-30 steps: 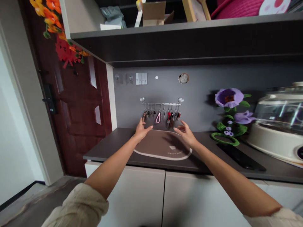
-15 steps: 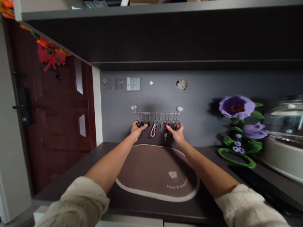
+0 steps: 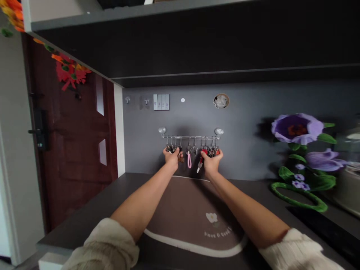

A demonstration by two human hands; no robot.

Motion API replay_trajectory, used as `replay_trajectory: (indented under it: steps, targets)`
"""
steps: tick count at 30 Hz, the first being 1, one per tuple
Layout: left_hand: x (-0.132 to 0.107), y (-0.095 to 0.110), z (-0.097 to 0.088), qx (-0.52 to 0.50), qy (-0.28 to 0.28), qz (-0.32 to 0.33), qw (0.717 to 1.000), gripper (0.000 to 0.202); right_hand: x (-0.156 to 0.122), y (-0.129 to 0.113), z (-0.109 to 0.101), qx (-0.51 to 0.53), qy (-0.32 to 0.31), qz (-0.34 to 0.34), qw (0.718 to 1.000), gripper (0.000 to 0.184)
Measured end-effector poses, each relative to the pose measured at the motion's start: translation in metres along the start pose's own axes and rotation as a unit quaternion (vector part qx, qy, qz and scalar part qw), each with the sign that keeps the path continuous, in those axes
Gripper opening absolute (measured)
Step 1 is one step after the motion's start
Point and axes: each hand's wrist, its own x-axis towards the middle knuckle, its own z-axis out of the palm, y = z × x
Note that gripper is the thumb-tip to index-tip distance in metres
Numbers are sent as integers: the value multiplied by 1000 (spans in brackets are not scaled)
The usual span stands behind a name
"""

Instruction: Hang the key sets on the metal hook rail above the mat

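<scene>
A clear hook rail [image 3: 191, 137] is fixed to the grey back wall by two round suction cups, and several keys hang from it on rings. My left hand [image 3: 171, 159] is closed around a bunch of keys [image 3: 180, 157] at the left end. At the right end my right hand [image 3: 211, 162] closes on another bunch, with a red key holder [image 3: 204, 153] and a silver key sticking out beside the thumb. Between my hands a pink loop strap [image 3: 189, 160] hangs free, next to a small loose key [image 3: 195, 150]. My palms hide most of the gripped keys.
Below lies a brown mat [image 3: 182, 213] on the dark counter [image 3: 92, 213]. Purple knitted flowers [image 3: 298, 129] and a pale appliance [image 3: 348, 187] stand at the right. A dark shelf [image 3: 197, 45] overhangs the rail. A red-brown door [image 3: 75, 157] is at the left.
Both hands stay on the keys. The left hand has drawn its bunch a little inward, toward the middle. The silver key by my right hand now tilts. The view has shifted slightly.
</scene>
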Motion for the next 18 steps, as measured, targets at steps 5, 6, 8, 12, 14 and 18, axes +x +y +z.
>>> replay_trajectory:
  steps: [5,6,8,12,14,18]
  targets:
    - [-1,24,6,-1,22,-29,999,37,4,-29,-7,56,-24,65,996,66]
    - [-1,28,8,10,27,-29,999,35,6,-34,-6,60,-25,71,995,64]
    - [2,36,16,26,31,-21,999,34,11,-45,-3,65,-26,72,995,62]
    - [9,51,32,33,5,-14,999,34,22,-63,3,62,-35,62,996,58]
    - [8,57,36,37,-28,-13,999,32,24,-71,3,60,-53,54,995,58]
    - [-8,59,24,51,-94,-1,994,31,15,-78,-8,38,-123,50,990,59]
